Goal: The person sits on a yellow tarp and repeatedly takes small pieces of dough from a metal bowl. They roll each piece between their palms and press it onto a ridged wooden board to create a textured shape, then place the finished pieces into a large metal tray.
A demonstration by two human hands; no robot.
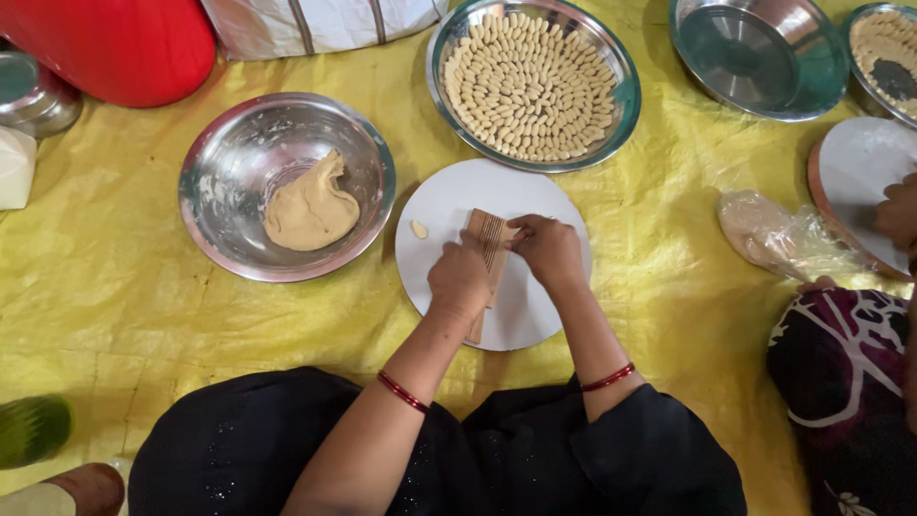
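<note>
Both hands, left hand (458,279) and right hand (547,247), press the ridged wooden board (488,239).

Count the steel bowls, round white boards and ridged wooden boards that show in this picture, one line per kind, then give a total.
Steel bowls: 5, one with dough, one full of shaped pieces, one bare, two cut by the edges
White boards: 2
Ridged boards: 1
Total: 8
</note>
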